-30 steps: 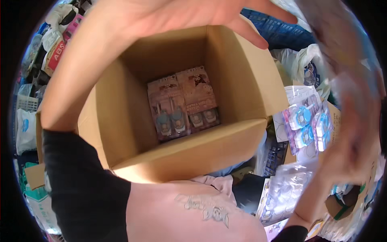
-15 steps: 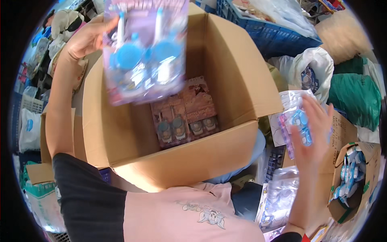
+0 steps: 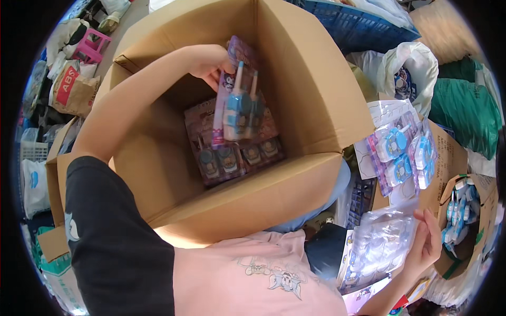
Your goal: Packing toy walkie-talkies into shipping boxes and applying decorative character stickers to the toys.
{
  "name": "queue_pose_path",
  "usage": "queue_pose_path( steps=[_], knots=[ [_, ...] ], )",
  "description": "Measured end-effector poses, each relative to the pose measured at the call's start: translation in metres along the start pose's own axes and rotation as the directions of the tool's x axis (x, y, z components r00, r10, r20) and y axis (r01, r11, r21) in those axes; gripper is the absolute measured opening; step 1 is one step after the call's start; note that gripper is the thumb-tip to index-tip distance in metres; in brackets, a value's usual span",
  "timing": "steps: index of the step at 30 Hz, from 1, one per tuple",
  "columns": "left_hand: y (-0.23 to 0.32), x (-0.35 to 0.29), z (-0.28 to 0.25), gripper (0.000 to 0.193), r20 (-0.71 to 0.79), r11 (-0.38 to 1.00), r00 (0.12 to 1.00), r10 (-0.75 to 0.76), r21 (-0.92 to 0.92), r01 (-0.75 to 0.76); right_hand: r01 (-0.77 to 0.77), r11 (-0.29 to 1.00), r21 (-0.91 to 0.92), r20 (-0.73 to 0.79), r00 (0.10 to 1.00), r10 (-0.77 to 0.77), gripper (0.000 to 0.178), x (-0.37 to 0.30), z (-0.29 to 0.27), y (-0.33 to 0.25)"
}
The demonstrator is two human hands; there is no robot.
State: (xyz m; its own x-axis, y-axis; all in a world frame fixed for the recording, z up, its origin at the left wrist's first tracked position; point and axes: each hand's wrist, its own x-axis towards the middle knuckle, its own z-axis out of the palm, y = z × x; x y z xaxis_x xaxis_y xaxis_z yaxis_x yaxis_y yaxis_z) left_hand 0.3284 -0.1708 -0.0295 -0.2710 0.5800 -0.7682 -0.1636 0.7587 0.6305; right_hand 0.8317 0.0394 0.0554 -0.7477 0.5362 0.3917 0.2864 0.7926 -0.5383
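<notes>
My left hand (image 3: 211, 64) is inside a big open carton (image 3: 311, 100), gripping a purple-backed blister pack of blue-and-white toy walkie-talkies (image 3: 240, 108) by its side edge. The pack is tilted, above similar packs (image 3: 224, 163) lying flat on the carton's bottom. On the right, my right hand (image 3: 426, 239) has its thumb and fingers closed on the edge of clear plastic blister shells (image 3: 382, 239). These shells rest on printed cards by my lap. Just beyond that hand lie more filled walkie-talkie packs (image 3: 398, 152) on a white printed sheet.
A smaller carton of loose blue-and-white toy pieces (image 3: 459, 216) stands at far right. Behind it are a green bag (image 3: 464, 113) and a white bag (image 3: 414, 71). A blue crate (image 3: 353, 31) sits beyond the big carton. At left are a brown sack (image 3: 74, 89) and a pink stool (image 3: 92, 45).
My left hand has lowered the pack from above the carton's far-left side into it. My right hand has moved from the filled packs toward me, onto the clear shells.
</notes>
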Motion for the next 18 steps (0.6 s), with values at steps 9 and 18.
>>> queue_pose_path(
  steps=[9, 18],
  knots=[
    [-0.124, 0.098, -0.002, 0.031, 0.338, 0.94, 0.937, 0.084, -0.338, 0.038, -0.194, 0.98, 0.048, -0.049, 0.979, 0.197, 0.022, -0.012, -0.001, -0.003],
    [-0.209, 0.126, 0.06, 0.063, 0.075, 0.227, 0.975, 0.208, 0.966, -0.123, -0.165, 0.986, 0.003, -0.027, 0.986, 0.165, 0.022, 0.009, 0.011, -0.019]
  ],
)
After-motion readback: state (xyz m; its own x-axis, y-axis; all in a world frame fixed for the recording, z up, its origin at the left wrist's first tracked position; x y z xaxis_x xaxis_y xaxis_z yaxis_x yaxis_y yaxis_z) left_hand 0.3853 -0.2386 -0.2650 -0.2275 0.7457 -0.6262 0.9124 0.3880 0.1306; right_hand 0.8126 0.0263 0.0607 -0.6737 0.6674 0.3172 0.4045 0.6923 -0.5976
